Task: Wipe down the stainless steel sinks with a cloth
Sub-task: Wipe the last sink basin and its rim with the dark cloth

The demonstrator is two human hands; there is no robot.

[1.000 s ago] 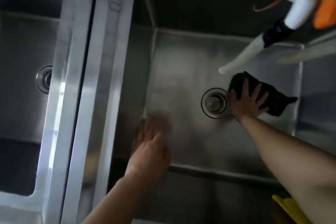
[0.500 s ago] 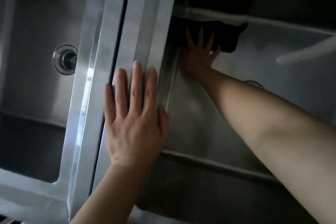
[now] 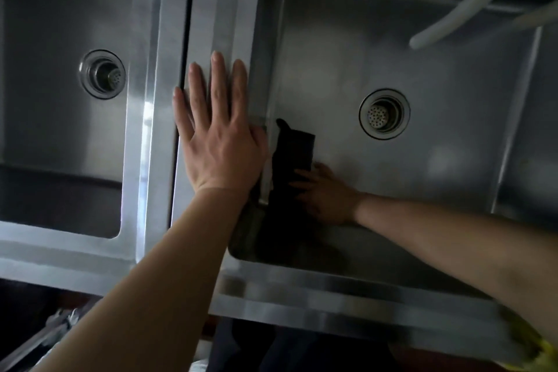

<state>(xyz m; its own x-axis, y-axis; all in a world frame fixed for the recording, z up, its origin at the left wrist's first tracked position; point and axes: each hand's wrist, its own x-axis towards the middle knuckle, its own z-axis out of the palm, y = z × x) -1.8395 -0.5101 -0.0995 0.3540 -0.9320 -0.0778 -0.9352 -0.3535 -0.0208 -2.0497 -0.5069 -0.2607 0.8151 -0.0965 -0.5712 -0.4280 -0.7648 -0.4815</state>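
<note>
While beside cloth (image 3: 291, 157), right drain (image 3: 384, 114), white spout (image 3: 462, 6) above.

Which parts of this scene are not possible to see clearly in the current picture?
- Head view: the near left corner of the right sink is hidden by the left hand and its forearm.
- Head view: the fingertips of the right hand lie on the dark cloth in shadow, so its grip cannot be told.
- Head view: the white spout is cut off by the top edge.
- Head view: a yellow thing at the bottom right is blurred.
</note>
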